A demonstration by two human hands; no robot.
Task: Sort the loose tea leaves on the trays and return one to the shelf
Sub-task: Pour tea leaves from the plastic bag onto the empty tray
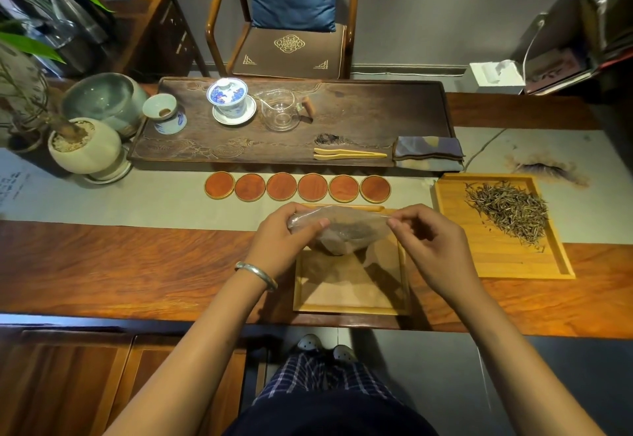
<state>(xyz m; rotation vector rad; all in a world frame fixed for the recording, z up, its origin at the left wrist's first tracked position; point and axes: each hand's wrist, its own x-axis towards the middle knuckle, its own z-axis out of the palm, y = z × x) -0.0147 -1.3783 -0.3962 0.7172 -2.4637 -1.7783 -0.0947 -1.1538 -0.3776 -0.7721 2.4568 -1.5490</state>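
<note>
A clear plastic bag (pixel 346 230) with dark tea leaves inside hangs above a bare wooden tray (pixel 349 288) at the table's front edge. My left hand (pixel 284 237) grips the bag's left end. My right hand (pixel 428 237) pinches its right corner between thumb and fingers. To the right, a second wooden tray (pixel 493 257) carries a pile of loose pale green tea leaves (pixel 510 209).
Several round red coasters (pixel 296 187) line up behind the near tray. A dark tea board (pixel 359 120) holds a gaiwan (pixel 227 96), a glass pitcher (pixel 281 110), wooden tongs (pixel 349 154) and a folded cloth (pixel 428 151). Potted plants (pixel 82 144) stand at the left, with a chair (pixel 287 45) beyond.
</note>
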